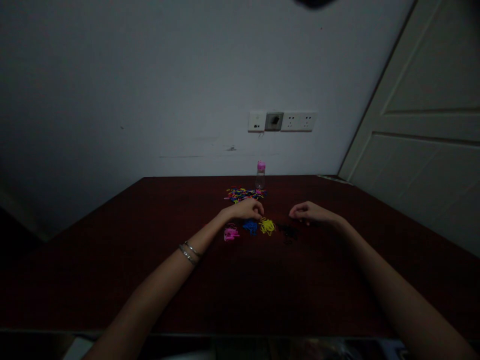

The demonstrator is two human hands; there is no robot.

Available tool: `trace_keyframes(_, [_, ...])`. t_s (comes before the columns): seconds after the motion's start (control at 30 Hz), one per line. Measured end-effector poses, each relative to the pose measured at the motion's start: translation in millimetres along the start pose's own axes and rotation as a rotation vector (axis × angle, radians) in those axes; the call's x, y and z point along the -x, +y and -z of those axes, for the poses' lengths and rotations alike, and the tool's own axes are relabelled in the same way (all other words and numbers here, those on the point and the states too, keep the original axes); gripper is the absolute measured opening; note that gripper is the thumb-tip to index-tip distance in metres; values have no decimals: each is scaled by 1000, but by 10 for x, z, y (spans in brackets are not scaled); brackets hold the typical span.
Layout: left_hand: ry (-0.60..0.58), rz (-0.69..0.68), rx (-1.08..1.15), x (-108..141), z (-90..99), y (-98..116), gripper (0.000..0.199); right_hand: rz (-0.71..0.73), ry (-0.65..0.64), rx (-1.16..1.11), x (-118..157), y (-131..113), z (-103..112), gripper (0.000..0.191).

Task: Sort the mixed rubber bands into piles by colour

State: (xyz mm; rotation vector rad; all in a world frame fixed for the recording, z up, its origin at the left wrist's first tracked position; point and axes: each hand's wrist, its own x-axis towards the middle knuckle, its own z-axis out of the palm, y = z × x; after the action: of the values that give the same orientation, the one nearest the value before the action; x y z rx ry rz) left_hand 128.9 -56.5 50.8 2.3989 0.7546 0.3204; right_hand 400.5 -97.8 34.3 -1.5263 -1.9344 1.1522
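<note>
Heap of thin, bright yellow, elastic-looking loops (267, 226), one, loose and tangled; location: on the dark red-brown wooden tabletop (262, 295); landmark for every entry I list from my remote seat. Long axis: none clear to me, the outline being roughly round. Left hand (248, 209): the nearer of the two, reaching in from the left, its fingertips at or just beside the yellow heap's far left edge, so that the bulk lies to their right and toward my viewpoint; contact, I cannot confirm. Grip: fingers curled down and drawn in; finger gap and any loop held, I cannot tell. Right hand (311, 211): apart from the yellow heap, to its right and slightly beyond, fingers bent and pointing back toward it; grip opening and contents, I cannot tell. Blue heap of thin loops (250, 227): just left of the yellow heap. Pink heap of small loops (231, 233): farther left. Black heap of thin loops (288, 233): to the right, dim against the wood. Mixed multicoloured heap (243, 194): beyond and left. Clear bottle with pink cap (260, 179): upright, beyond.
</note>
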Motion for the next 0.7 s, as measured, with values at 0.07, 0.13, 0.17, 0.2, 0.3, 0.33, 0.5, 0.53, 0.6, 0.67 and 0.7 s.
trace_keyframes(0.07, [62, 14, 53, 8, 73, -105, 23, 3, 3, -5, 0, 7, -1, 27])
trace_keyframes(0.13, [151, 40, 114, 30, 160, -245, 23, 6, 7, -6, -1, 6, -6, 26])
trace_keyframes(0.17, [209, 65, 145, 51, 206, -323, 22, 6, 11, -4, -3, 2, -10, 25])
trace_keyframes(0.2, [274, 100, 176, 78, 252, -404, 20, 8, 20, -1, -8, -3, -15, 25])
trace_keyframes(0.3, [486, 281, 284, 195, 374, -643, 18, 18, 65, -3, -56, -21, -33, 26])
trace_keyframes(0.33, [536, 344, 332, 239, 405, -718, 20, 23, 83, -9, -87, -24, -39, 27])
trace_keyframes(0.5, [710, 470, 537, 402, 455, -1020, 22, 63, 189, -21, -382, 15, -61, 35])
trace_keyframes(0.53, [731, 472, 561, 416, 450, -1061, 21, 69, 223, -2, -463, 29, -65, 34])
trace_keyframes(0.6, [751, 475, 597, 432, 435, -1118, 19, 84, 315, 64, -627, 49, -75, 33])
trace_keyframes(0.67, [746, 481, 608, 438, 420, -1142, 19, 108, 412, 154, -778, 48, -91, 30])
trace_keyframes(0.7, [740, 486, 603, 439, 414, -1144, 20, 118, 450, 198, -843, 37, -102, 29])
